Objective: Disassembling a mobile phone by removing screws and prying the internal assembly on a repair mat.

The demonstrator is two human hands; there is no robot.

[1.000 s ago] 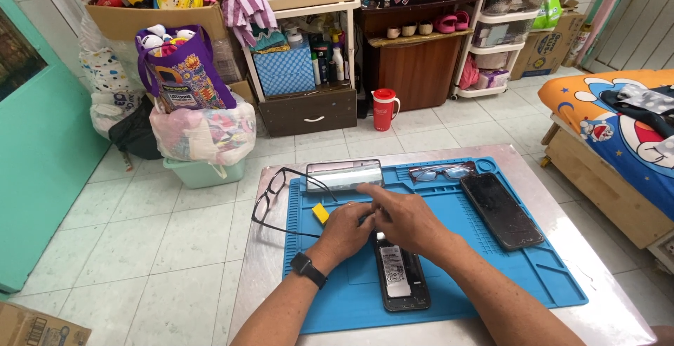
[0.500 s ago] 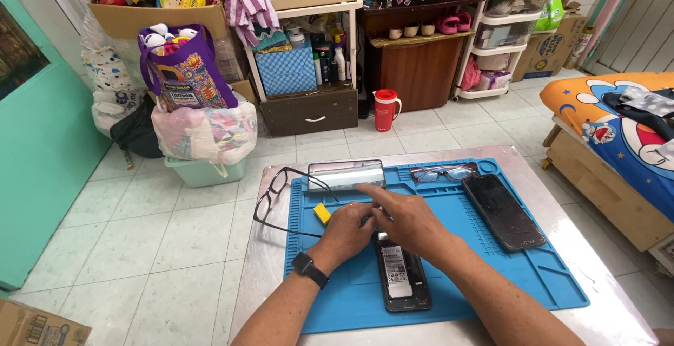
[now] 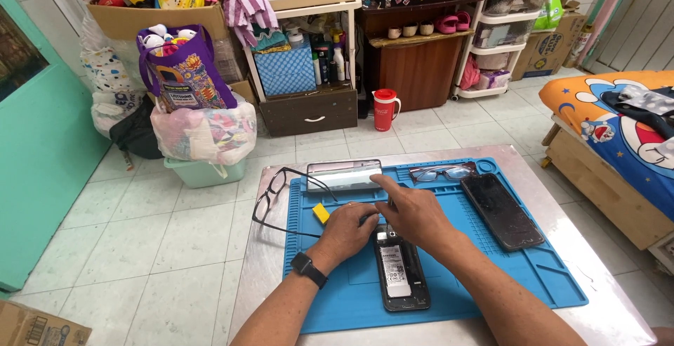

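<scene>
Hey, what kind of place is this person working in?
Probably a room in a home used as a makeshift phone-repair spot. A bed with a cartoon-print orange and blue cover and cluttered white storage shelves suggest a home; the blue silicone work mat holds an opened black phone.

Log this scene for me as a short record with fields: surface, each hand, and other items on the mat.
Surface: blue work mat on a metal table
Left hand: on the top end of the opened phone
Right hand: over the same end, index finger pointing away
Beside the hands: yellow pick
Also on the mat: black phone, glasses
</scene>
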